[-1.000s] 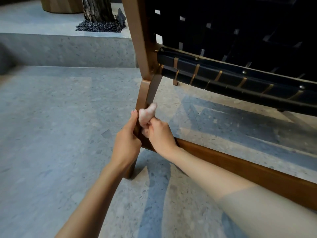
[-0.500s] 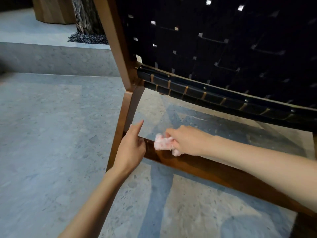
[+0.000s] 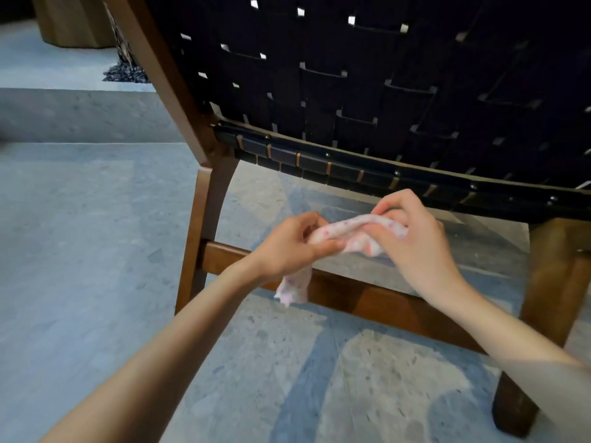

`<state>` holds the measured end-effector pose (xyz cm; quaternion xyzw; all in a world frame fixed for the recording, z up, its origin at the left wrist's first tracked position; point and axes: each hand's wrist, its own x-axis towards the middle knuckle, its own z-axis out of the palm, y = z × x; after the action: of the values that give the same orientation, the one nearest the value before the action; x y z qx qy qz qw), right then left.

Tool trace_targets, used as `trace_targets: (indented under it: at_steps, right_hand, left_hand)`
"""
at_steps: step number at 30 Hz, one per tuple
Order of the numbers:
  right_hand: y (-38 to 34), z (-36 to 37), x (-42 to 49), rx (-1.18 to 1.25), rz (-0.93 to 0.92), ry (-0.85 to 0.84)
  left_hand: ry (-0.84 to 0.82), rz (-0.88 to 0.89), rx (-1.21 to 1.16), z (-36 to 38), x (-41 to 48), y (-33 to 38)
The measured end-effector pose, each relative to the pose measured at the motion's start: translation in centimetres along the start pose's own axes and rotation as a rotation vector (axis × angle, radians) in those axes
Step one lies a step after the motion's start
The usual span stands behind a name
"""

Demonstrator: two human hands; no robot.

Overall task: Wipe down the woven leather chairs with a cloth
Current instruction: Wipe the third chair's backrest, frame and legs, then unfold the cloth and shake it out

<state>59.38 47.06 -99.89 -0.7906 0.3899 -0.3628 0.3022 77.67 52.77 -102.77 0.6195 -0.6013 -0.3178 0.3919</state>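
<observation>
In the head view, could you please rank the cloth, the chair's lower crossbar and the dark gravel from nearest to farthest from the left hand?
1. cloth, gripped in the left hand itself.
2. crossbar, just below the hand.
3. gravel, far back, upper left.

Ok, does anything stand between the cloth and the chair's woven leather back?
Nothing visible does. The left hand and right hand both grip the cloth below the woven back, in front of the wooden crossbar, with only open air between the cloth and the leather.
</observation>
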Motion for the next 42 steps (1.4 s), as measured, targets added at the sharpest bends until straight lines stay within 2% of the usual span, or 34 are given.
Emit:
trace_targets:
  at_steps: [5, 9, 11, 15, 19, 22, 28, 30, 33, 38, 42]
  right_hand:
    - [0.8, -0.7, 0.1, -0.049, -0.03, -0.023]
    - [1.4, -0.7, 0.5, 0.023, 0.04, -0.1]
    - [1.7, -0.2, 0.4, 0.05, 0.091, -0.144]
    - [1.2, 1.0, 1.1, 0.067, 0.132, -0.261]
    - [-1.7, 1.0, 3.0, 0.085, 0.141, -0.361]
    - [-5.4, -0.4, 4.6, 0.084, 0.146, -0.423]
    - [-14.7, -4.3, 7.2, 0.075, 0.213, -0.558]
    - [-17.9, -5.9, 7.2, 0.059, 0.204, -0.584]
    - [-22.5, -8.5, 6.0, 0.113, 0.24, -0.598]
    - [-30.0, -13.8, 4.5, 0.185, 0.342, -0.585]
    - [-35.0, -19.4, 5.1, 0.179, 0.357, -0.582]
  left_hand:
    - [-0.094, -0.008, 0.019, -0.8, -0.5, 0.2]
    - [-0.066, -0.004, -0.034, -1.5, -1.9, -0.9]
    - [-0.096, -0.07, -0.051, -2.0, -2.6, -1.6]
    - [-0.273, -0.219, 0.02, -2.8, -2.7, -2.2]
    - [-0.331, -0.355, -0.042, -4.6, -1.9, -0.5]
    - [-0.347, -0.418, -0.139, -7.0, -1.3, 2.7]
    - [-0.395, -0.511, -0.17, -13.2, -1.8, 11.4]
    - [-0.366, -0.543, -0.176, -14.8, -2.9, 14.5]
    - [-0.27, -0.477, -0.069, -16.6, -4.9, 19.4]
    - [-0.371, -0.408, 0.108, -20.8, -7.5, 28.1]
    - [-0.319, -0.454, 0.097, -24.6, -9.1, 35.3]
